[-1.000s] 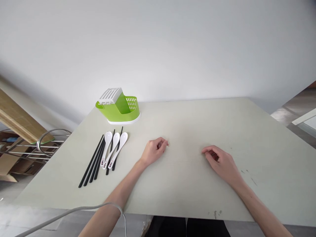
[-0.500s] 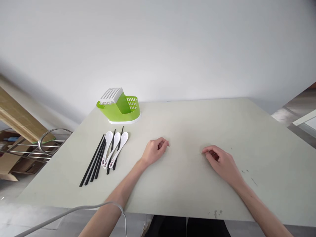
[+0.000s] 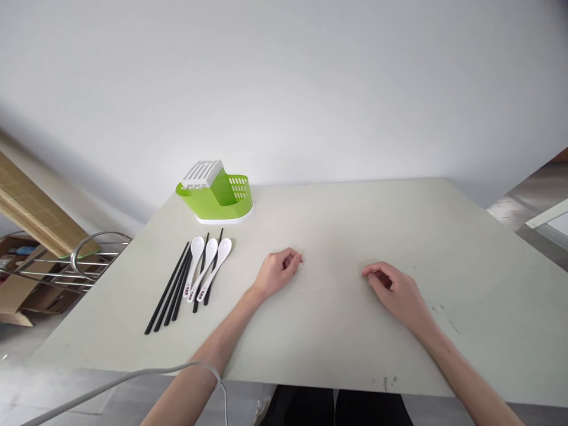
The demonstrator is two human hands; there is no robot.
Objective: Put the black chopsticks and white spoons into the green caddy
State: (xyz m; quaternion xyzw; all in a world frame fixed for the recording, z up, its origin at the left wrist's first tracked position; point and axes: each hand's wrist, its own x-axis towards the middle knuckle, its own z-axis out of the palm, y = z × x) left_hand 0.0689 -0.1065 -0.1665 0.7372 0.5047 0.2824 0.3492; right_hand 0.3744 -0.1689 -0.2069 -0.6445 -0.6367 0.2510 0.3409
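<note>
The fingers of the left hand (image 3: 278,271) and right hand (image 3: 396,289) curl loosely, empty, on the pale matte counter (image 3: 337,337). Left of the left fingers lie three white glossy spoons (image 3: 209,267) and six slim black chopsticks (image 3: 167,293); beyond stands a green-and-white plastic caddy (image 3: 213,198).

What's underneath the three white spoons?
Under the white spoons you can see parts of black chopsticks and the tabletop. Whatever lies directly beneath the bowls and handles is covered.
</note>
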